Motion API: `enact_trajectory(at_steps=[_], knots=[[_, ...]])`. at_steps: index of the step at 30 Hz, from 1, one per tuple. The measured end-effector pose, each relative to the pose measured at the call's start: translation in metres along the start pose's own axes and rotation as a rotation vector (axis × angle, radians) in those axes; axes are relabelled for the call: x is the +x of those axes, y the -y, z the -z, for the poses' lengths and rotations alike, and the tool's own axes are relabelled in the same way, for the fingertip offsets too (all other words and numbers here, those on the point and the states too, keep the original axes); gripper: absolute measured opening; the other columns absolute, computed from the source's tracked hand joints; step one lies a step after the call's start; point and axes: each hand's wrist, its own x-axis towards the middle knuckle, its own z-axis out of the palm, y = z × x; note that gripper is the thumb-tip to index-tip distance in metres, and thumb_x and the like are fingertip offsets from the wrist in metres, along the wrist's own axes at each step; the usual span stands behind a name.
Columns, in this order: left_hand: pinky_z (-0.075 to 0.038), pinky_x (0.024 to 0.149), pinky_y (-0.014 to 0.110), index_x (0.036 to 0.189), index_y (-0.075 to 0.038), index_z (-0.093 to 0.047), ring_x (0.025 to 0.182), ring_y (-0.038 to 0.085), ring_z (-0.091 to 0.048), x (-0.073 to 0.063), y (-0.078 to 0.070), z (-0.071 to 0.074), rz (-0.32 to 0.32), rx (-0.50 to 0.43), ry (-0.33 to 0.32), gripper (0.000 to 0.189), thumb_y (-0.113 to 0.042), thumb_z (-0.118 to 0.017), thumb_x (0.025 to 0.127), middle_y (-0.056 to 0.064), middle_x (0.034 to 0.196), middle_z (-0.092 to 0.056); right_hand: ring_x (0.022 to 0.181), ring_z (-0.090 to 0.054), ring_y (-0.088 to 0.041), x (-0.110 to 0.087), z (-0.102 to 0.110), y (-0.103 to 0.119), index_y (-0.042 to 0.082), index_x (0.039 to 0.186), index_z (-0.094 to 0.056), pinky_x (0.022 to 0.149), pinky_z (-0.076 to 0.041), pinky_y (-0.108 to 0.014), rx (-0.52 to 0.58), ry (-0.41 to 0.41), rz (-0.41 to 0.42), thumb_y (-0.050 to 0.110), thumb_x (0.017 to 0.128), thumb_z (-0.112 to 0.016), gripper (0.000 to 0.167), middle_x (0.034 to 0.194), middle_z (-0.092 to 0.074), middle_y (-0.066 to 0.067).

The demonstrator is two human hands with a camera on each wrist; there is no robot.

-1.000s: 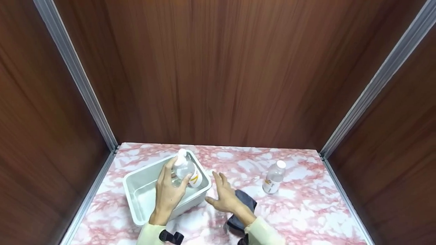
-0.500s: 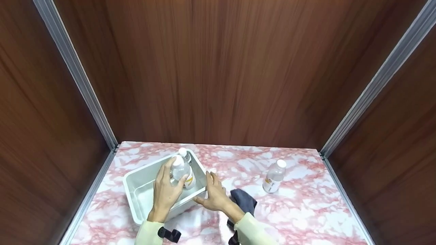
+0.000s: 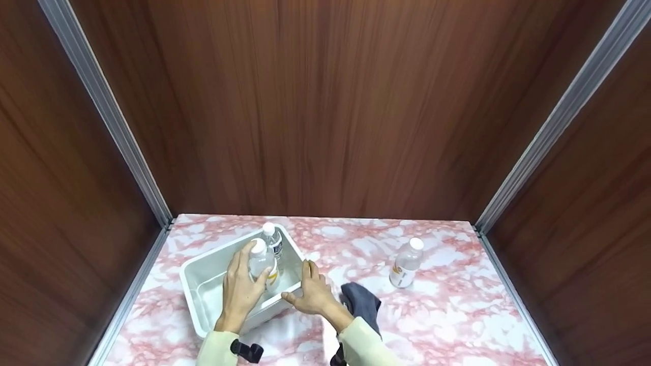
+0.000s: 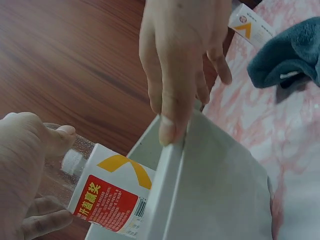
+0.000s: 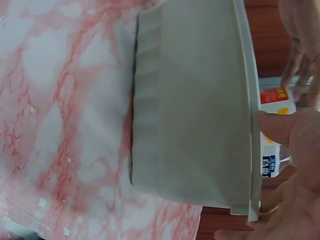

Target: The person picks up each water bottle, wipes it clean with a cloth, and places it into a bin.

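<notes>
My left hand [image 3: 240,287] grips a clear plastic bottle [image 3: 258,263] with a white cap. The bottle leans slightly inside the pale grey bin [image 3: 189,305]; its label, with an orange mark and a red panel, faces the left wrist view. Whether its base touches the bin's floor is hidden. Behind it, in the same bin, stands a second clear bottle [image 3: 275,242] with dark print. My right hand [image 3: 311,294] rests on the bin's near right corner, thumb on the front rim, fingers fairly straight over the right side.
Another white-capped bottle [image 3: 405,265] stands upright on the pink marbled table [image 3: 447,300] to the right. A dark blue-grey cloth [image 3: 362,304] lies between it and my right forearm. Brown wood-grain panels [image 3: 325,127] enclose the back and both sides.
The left hand has shifted the bottle left and towards me in the bin, baring the second bottle behind. My right hand has moved left from above the table onto the bin's corner.
</notes>
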Motion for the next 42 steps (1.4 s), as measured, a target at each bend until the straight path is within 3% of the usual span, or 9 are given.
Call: enact_trajectory(at_steps=[4, 11, 16, 23, 31, 42], knots=[[-0.054, 0.079, 0.055, 0.141, -0.020, -0.053, 0.100, 0.036, -0.067, 0.002, 0.007, 0.000, 0.066, 0.014, 0.034, 0.075, -0.014, -0.088, 0.074, 0.015, 0.125, -0.066, 0.137, -0.044, -0.053, 0.001, 0.006, 0.009, -0.009, 0.155, -0.025, 0.106, -0.046, -0.061, -0.028, 0.014, -0.053, 0.046, 0.085, -0.077, 0.103, 0.160, -0.030, -0.029], [-0.053, 0.085, 0.059, 0.143, -0.020, -0.050, 0.113, 0.041, -0.066, 0.008, 0.018, 0.000, 0.167, 0.028, 0.070, 0.074, -0.011, -0.085, 0.078, 0.017, 0.134, -0.062, 0.139, -0.046, -0.049, 0.006, 0.014, 0.022, -0.003, 0.156, -0.030, 0.106, -0.046, -0.062, -0.110, 0.036, -0.156, 0.051, 0.081, -0.079, 0.104, 0.161, -0.035, -0.020], [-0.051, 0.090, 0.060, 0.144, -0.020, -0.046, 0.118, 0.045, -0.063, 0.010, 0.024, 0.001, 0.225, 0.054, 0.097, 0.076, -0.013, -0.084, 0.079, 0.019, 0.137, -0.060, 0.135, -0.050, -0.044, 0.006, 0.012, 0.024, -0.001, 0.154, -0.036, 0.102, -0.048, -0.061, -0.137, 0.017, -0.165, 0.051, 0.079, -0.082, 0.103, 0.158, -0.042, -0.017], [-0.050, 0.092, 0.063, 0.149, -0.017, -0.042, 0.118, 0.050, -0.061, 0.012, 0.032, -0.001, 0.238, 0.064, 0.084, 0.080, -0.005, -0.081, 0.080, 0.024, 0.139, -0.057, 0.133, -0.052, -0.042, 0.005, 0.010, 0.026, -0.001, 0.155, -0.035, 0.100, -0.050, -0.058, -0.135, 0.028, -0.171, 0.053, 0.077, -0.082, 0.105, 0.158, -0.042, -0.015], [-0.046, 0.101, 0.063, 0.157, -0.017, -0.033, 0.127, 0.050, -0.055, 0.024, 0.036, -0.005, 0.267, 0.063, 0.151, 0.087, -0.006, -0.078, 0.083, 0.026, 0.145, -0.052, 0.133, -0.052, -0.043, 0.006, 0.008, 0.026, 0.000, 0.153, -0.038, 0.097, -0.051, -0.060, -0.128, 0.018, -0.162, 0.051, 0.076, -0.085, 0.103, 0.156, -0.045, -0.015], [-0.048, 0.097, 0.064, 0.151, -0.016, -0.037, 0.120, 0.054, -0.058, 0.036, 0.037, -0.014, 0.316, 0.061, 0.183, 0.082, -0.005, -0.078, 0.082, 0.025, 0.142, -0.054, 0.128, -0.056, -0.043, 0.006, 0.013, 0.023, 0.000, 0.151, -0.042, 0.093, -0.054, -0.058, -0.152, 0.007, -0.148, 0.051, 0.074, -0.086, 0.102, 0.151, -0.049, -0.015]])
